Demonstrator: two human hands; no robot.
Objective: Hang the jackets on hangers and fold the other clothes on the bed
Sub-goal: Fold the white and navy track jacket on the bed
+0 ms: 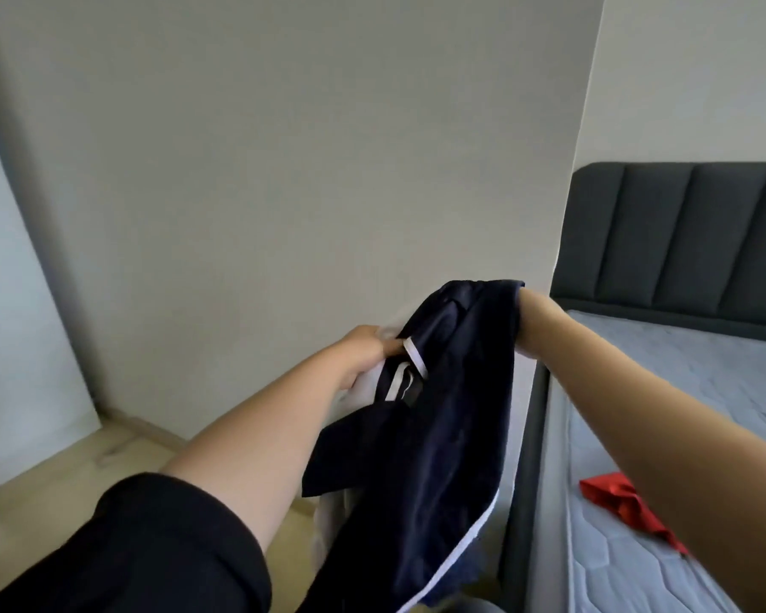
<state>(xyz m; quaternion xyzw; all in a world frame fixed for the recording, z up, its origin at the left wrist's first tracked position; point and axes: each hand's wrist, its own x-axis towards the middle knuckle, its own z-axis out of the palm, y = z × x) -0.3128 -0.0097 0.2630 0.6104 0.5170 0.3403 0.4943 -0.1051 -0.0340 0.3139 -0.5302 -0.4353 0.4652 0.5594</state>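
- Risk: the lower end of the navy jacket (452,391) hangs bunched and twisted below both hands. It could drag or snag on the bed frame edge (522,457) just under the right wrist (536,323) if lowered as is.
- Risk: the left hand (363,351) has only a pinch at the white-trimmed neck edge, so a sharp shake could pull the fabric free.
- Risk: pale grey-white cloth (328,528) is caught in the same pinch and hangs behind the jacket. Can't tell whether it is lining or a separate piece; if separate, it may drop or end up hung along with the jacket.
- Risk: right hand is buried in the fabric, likely in a sleeve or armhole, and could turn it inside out when pulled back. Grip state can't be told.
- No hanger in view, so hanging likely needs a turn away with the jacket held mid-air.
- Jacket position: stretched between the two hands, top edge over the right wrist, collar area at the left fingertips, the bulk drooping beneath and between the forearms.
- Red garment (615,493) lies on the mattress (682,391), below the right forearm, well apart from both hands, not yet folded.
- Headboard (682,227) is beyond the right hand; bare wall (328,148) is beyond both.
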